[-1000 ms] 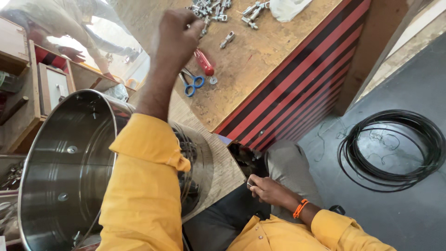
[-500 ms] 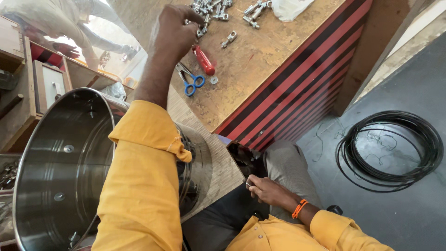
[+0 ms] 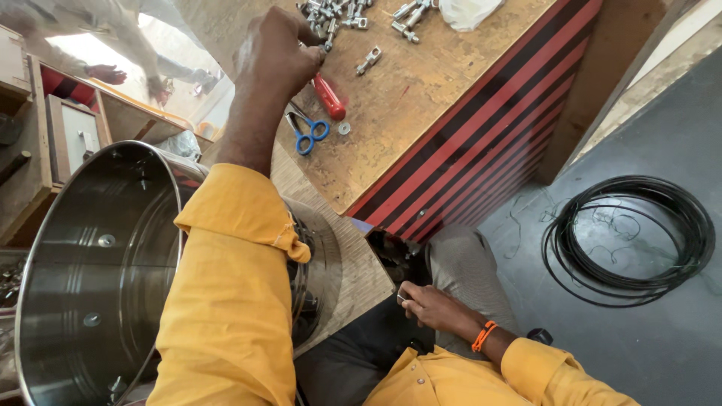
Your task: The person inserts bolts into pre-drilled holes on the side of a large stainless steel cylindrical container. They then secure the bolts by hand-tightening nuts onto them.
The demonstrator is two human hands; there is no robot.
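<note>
Two hands apart: left hand (image 3: 274,56) has advanced onto the metal fittings (image 3: 331,15), fingers curled, grasp unclear; right hand (image 3: 432,304) stays on the lap, fingers pinched, contents indiscernible.

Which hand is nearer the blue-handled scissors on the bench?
Left. The left hand is just above the blue-handled scissors, reaching toward the metal fittings; the right hand is low near the lap, far from them.

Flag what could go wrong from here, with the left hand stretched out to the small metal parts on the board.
1. The left hand reaches over the red-handled tool and blue scissors; its wrist might knock them aside.
2. The metal fittings lie loose on the wooden board; a clumsy pick could scatter them.
3. The yellow sleeve lies across the steel drum rim and might nudge it.
</note>
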